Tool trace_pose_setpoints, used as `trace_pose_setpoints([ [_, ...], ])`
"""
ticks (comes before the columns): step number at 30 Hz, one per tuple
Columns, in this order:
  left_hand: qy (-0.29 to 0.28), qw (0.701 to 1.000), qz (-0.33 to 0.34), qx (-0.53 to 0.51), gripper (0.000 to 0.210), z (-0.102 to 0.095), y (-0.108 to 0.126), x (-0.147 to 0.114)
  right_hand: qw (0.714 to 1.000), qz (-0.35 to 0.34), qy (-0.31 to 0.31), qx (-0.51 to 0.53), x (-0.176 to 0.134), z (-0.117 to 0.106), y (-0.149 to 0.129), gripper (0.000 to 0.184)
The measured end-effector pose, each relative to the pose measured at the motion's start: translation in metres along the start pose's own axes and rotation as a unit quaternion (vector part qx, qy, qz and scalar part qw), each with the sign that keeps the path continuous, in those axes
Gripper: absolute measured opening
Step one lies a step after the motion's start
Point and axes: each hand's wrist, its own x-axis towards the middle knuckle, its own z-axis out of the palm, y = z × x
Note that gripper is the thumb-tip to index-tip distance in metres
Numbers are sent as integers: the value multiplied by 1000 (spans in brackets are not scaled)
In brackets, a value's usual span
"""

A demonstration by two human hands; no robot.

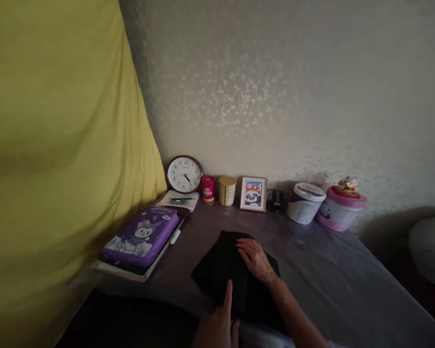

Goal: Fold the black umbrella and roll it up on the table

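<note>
- One hand, the left hand [217, 326], is nearest, low in the view; its index finger points forward over the black cloth, its thumb shows to the right, and the other fingers are hidden, so I cannot tell whether it grips anything.
- The right hand [255, 261] reaches farther in, laid palm down on the cloth, fingers stretched out close together and gripping nothing visible.
- The black cloth [217, 263] lies folded on the grey-covered counter [322, 280], at the middle of its near part, beneath the right hand.
- To the left, a purple case [143, 237] with a cartoon character rests on a book [145, 276]; a small white object [175, 237] lies just beside them.
- Beyond the case, a pen [183, 198] lies on a notebook [189, 206].
- Toward the back, left to right, stand a round clock [184, 175], a red tin [208, 188], a yellow tin [227, 191], a framed panda picture [253, 194], a black object [276, 200], a white tub [306, 205] and a pink-lidded tub [339, 215] topped by a figurine [348, 184].
- A yellow curtain [68, 121] hangs left; behind everything rises a patterned wall [293, 72].
</note>
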Motion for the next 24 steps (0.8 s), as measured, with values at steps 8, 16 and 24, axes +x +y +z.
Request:
trace_pose_setpoints([
  [8,12,999,8,-36,76,2,-3,1,997,57,45,-22,17,-5,5,30],
  [16,6,999,12,-35,77,1,-4,2,999,47,3,-23,15,4,5,29],
  [24,5,998,31,-55,74,-2,-8,0,988,144,61,-14,-33,-33,53,32],
])
